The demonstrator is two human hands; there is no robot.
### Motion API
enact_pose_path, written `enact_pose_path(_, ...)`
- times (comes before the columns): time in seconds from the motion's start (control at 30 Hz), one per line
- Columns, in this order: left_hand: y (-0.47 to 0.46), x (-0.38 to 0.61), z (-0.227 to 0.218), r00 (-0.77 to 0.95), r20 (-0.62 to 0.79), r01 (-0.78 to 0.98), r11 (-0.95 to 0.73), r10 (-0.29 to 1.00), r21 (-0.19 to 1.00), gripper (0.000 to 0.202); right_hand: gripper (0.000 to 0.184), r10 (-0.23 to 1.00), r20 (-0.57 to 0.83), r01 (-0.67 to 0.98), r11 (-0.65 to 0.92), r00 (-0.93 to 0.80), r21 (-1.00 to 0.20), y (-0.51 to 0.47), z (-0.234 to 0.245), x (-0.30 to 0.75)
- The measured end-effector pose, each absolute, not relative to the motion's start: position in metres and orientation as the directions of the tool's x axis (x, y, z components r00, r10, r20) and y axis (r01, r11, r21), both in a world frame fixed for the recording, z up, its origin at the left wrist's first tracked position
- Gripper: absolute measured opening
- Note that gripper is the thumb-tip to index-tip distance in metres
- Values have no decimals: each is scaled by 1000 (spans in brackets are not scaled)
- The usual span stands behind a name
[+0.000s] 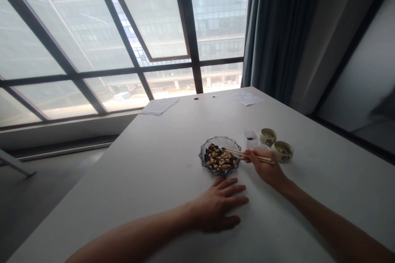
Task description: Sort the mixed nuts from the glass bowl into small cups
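My right hand [266, 168] grips a pair of wooden chopsticks [249, 155], their tips reaching over the glass bowl [202, 160]. Something small and dark shows at the tips; I cannot make out what. Pale nuts in shells, which look like peanuts or pistachios [221, 162], fill the bowl along with dark pieces [212, 148] towards its back left. My left hand [217, 205] lies flat on the table just in front of the bowl, fingers spread and holding nothing. To the right of the bowl stands a small white square cup [251, 138] with a few dark pieces inside.
Two cream ceramic cups [283, 151] with dark characters stand right of the white cup. A white lid-like piece [261, 147] is partly hidden behind my right hand. Paper sheets [160, 106] lie at the far left of the white table [154, 164], and another sheet [248, 98] lies far right.
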State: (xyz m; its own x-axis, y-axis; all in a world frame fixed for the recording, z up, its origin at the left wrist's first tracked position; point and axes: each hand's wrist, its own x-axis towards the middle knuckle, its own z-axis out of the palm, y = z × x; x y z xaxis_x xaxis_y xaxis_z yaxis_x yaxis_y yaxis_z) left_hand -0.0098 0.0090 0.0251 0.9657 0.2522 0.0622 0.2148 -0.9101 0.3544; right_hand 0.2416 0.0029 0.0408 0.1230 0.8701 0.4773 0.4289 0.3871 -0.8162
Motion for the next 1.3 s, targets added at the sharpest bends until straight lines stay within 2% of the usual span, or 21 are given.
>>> enact_pose_path(0.13, 9, -10, 25, 966, 57, 218, -908, 254, 358, 60, 32, 830, 522, 418, 411, 197, -810, -1, 51, 249)
enact_pose_path(0.27, 10, -10, 23, 966, 57, 214, -904, 252, 371, 59, 27, 703, 599, 467, 411, 384, -783, -8, 64, 271)
enact_pose_path(0.37, 10, -10, 22, 966, 62, 213, -903, 253, 372, 59, 30, 624, 599, 486, 368, 502, -792, -12, 71, 287)
enact_pose_path(0.53, 10, -11, 23, 966, 54, 216, -905, 253, 366, 60, 29, 628, 584, 538, 294, 515, -790, -11, 73, 298)
enact_pose_path(0.7, 9, -10, 25, 967, 48, 217, -905, 252, 366, 59, 29, 649, 558, 460, 339, 517, -821, -13, 73, 289)
enact_pose_path(0.83, 9, -10, 26, 966, 45, 221, -905, 254, 363, 59, 29, 750, 530, 360, 405, 395, -841, -10, 68, 268)
enact_pose_path(1.0, 8, -10, 26, 967, 50, 216, -912, 248, 349, 59, 27, 854, 516, 419, 448, 60, -790, 2, 58, 243)
enact_pose_path(1.3, 8, -11, 23, 969, 68, 201, -922, 236, 330, 59, 29, 861, 509, 439, 461, -9, -771, 23, 52, 232)
